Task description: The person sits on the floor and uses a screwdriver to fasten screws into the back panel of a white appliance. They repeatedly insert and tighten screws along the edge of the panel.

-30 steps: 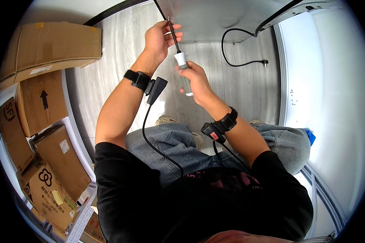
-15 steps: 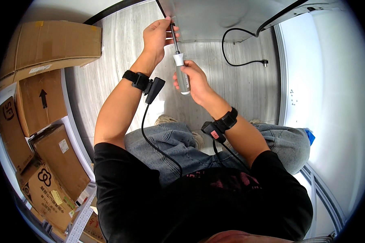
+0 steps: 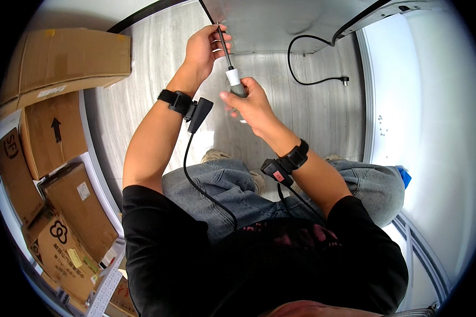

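Note:
A screwdriver [image 3: 233,77] with a grey and white handle and a long dark shaft points away from me. My right hand [image 3: 253,103] is closed round its grey grip, the thumb lying across it. At the tip, my left hand [image 3: 202,46] curls its fingers round the shaft's far end, against the left edge of a grey metal panel [image 3: 280,26]. What the tip meets there, and whether a screw is between my left fingertips, is too small to tell. Both wrists wear black straps with small cabled devices.
A black power cord [image 3: 290,63] with a plug hangs from the panel onto the wood-look floor [image 3: 312,116]. Cardboard boxes [image 3: 71,58] are stacked on the left. Several tiny screw-like bits [image 3: 382,126] lie on a white surface at right, with a blue item [image 3: 404,176] by my knee.
My right hand has turned on the screwdriver's handle, its thumb swinging to the left across the grip. The shaft has shifted slightly left; my left hand stays almost in place at the tip.

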{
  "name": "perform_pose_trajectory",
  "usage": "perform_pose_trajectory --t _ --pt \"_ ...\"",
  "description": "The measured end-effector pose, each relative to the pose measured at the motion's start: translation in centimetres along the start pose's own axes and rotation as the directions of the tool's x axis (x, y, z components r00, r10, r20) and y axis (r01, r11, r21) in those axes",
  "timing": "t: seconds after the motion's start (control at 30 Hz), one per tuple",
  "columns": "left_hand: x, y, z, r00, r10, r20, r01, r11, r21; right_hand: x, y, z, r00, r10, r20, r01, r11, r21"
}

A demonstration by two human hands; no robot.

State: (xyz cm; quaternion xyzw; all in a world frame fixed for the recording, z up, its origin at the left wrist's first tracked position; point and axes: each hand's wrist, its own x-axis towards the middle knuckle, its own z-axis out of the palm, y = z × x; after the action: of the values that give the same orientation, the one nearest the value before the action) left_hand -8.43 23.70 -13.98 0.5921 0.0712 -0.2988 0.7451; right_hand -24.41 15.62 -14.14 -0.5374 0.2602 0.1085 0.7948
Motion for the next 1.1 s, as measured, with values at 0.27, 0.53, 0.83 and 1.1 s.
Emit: perform_pose_trajectory --t 0.27,0.53,0.83,1.1 --pt "0.5 -0.5 -0.2 1.000 -0.008 0.004 0.008 1.000 -0.021 0.1 0.4 -0.2 0.991 0.102 0.087 -0.118 0.970 0.212" --pt "0.0 -1.2 -0.7 0.989 -0.006 0.146 0.010 1.000 -0.025 -0.4 1.0 0.1 0.992 0.122 0.044 -0.129 0.962 0.242" --pt "-0.2 -2.8 -0.6 0.938 -0.013 0.346 0.088 0.975 -0.202 -0.8 -4.4 -8.5 0.961 0.253 0.113 -0.228 0.953 -0.197" --pt "-3.4 -4.5 10.5 0.866 -0.079 0.493 0.099 0.995 -0.015 -8.9 -14.7 -20.6 0.939 0.342 0.038 -0.270 0.801 -0.534"
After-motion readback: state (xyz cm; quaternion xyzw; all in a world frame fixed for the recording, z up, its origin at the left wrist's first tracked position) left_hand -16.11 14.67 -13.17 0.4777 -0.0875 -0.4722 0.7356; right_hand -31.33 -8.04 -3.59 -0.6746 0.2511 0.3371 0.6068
